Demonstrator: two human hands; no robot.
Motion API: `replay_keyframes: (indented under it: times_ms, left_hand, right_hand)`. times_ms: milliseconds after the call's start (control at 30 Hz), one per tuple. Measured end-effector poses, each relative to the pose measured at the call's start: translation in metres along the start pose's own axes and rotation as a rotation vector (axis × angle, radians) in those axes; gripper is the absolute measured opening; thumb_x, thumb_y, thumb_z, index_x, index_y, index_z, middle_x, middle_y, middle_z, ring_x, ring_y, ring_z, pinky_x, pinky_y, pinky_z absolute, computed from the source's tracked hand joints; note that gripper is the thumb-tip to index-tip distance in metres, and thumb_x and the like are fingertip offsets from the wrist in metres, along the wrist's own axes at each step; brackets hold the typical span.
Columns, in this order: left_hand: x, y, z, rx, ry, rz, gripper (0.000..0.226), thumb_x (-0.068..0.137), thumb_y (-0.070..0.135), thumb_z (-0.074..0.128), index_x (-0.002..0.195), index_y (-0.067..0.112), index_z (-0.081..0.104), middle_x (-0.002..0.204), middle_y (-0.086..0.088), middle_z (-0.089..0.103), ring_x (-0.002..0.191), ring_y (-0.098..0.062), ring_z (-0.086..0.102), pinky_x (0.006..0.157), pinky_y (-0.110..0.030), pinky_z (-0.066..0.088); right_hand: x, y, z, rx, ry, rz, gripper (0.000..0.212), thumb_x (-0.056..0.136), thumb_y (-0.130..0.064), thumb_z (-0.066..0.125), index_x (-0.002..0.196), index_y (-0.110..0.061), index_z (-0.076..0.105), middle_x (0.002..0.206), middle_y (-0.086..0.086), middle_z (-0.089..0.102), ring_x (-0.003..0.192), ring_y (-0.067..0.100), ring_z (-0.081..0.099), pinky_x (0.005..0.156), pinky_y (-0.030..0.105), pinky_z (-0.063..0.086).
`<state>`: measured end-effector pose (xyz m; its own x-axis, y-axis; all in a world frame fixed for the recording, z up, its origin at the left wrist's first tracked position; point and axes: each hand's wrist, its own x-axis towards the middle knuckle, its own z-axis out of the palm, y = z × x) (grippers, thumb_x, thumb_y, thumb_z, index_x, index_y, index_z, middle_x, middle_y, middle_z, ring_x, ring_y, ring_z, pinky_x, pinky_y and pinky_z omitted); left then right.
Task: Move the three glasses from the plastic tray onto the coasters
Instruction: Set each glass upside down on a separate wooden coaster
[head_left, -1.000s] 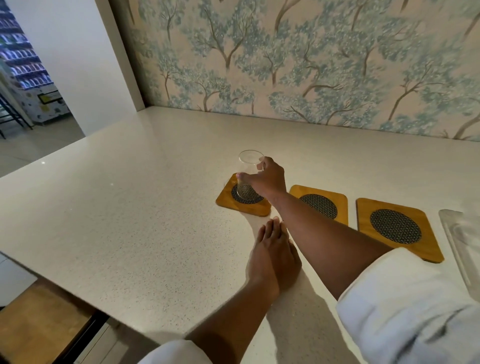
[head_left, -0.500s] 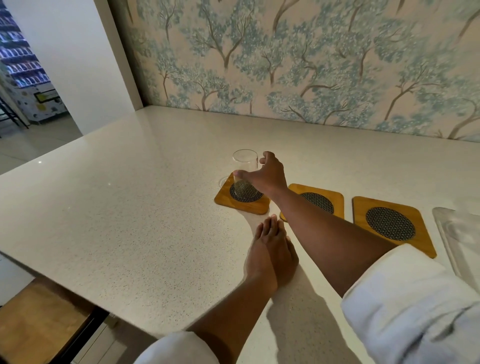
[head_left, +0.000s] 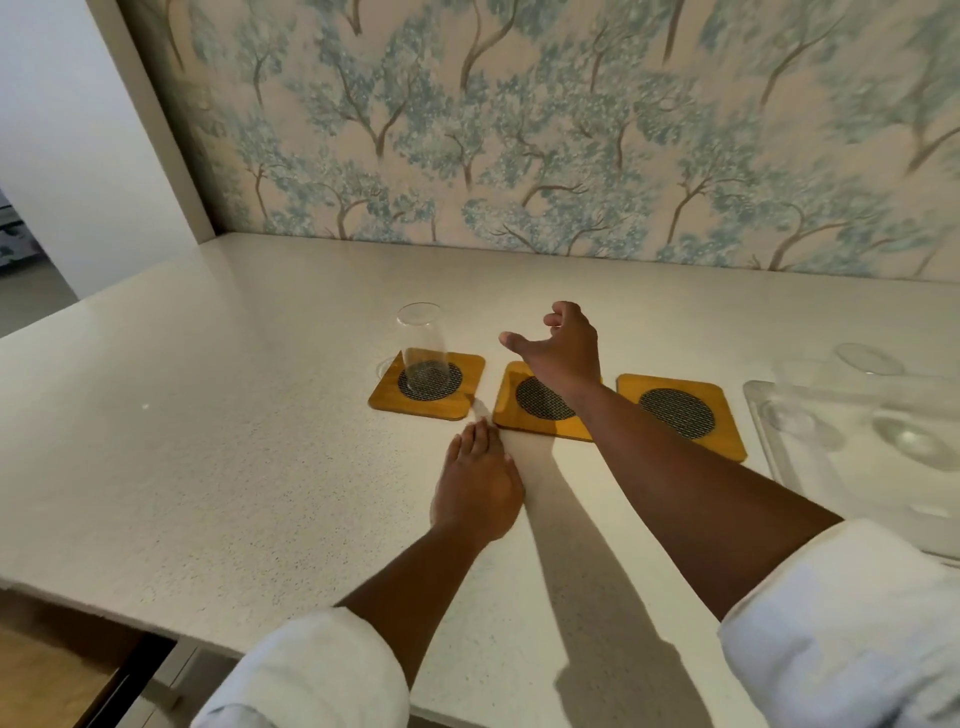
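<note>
Head view showed your right hand (head_left: 563, 348) open and empty above the middle coaster (head_left: 540, 402), left hand (head_left: 478, 483) flat on the surface; one glass (head_left: 423, 345) stood centre-left, remaining glasses (head_left: 883, 400) lay blurred frame-right, nearer your right.

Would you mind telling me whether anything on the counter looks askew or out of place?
Only slightly: the glass stands upright on the left coaster but sits off-centre, toward its far-left corner, not on the middle of the dark mesh disc. Nothing looks spilled or broken.
</note>
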<state>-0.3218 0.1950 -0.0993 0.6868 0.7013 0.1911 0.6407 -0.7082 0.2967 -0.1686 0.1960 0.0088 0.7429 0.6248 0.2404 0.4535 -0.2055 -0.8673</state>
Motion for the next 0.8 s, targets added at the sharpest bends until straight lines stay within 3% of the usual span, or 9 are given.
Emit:
replay_keyframes:
  times_ms: [167,400,667,800]
  left_hand:
    - [0.003,-0.001,0.006,0.054,-0.04,-0.018,0.06,0.099,0.036,0.015,0.149,0.003,0.016,0.159,-0.016,0.017,0.147,-0.029,0.012,0.118,-0.04,0.009]
    - [-0.008,0.025,0.009,0.113,-0.019,-0.089,0.063,0.099,0.039,0.02,0.149,0.002,0.013,0.158,-0.02,0.017,0.146,-0.034,0.014,0.118,-0.046,0.015]
    - [-0.011,0.099,0.024,0.059,-0.042,0.128,0.067,0.095,0.049,0.011,0.149,0.01,0.021,0.158,-0.011,0.024,0.146,-0.029,0.019,0.117,-0.045,0.016]
    - [-0.012,0.123,0.037,0.051,-0.106,0.22,0.064,0.097,0.047,0.011,0.149,0.012,0.022,0.158,-0.01,0.025,0.145,-0.027,0.021,0.116,-0.041,0.013]
  right_hand:
    - [-0.012,0.018,-0.043,-0.055,0.099,0.028,0.082,0.073,-0.051,0.078,0.136,-0.013,0.043,0.128,0.002,0.055,0.118,0.022,0.054,0.094,0.039,0.049]
    - [-0.026,0.038,-0.09,-0.13,0.197,0.063,0.079,0.076,-0.049,0.076,0.137,-0.01,0.044,0.127,0.004,0.057,0.119,0.022,0.053,0.09,0.035,0.046]
    - [-0.036,0.061,-0.137,-0.188,0.335,0.134,0.067,0.078,-0.046,0.073,0.129,-0.01,0.048,0.127,0.004,0.051,0.12,0.025,0.049,0.09,0.036,0.044]
    - [-0.04,0.073,-0.162,-0.249,0.424,0.178,0.064,0.079,-0.044,0.072,0.127,-0.008,0.049,0.129,0.008,0.049,0.122,0.028,0.046,0.094,0.042,0.047]
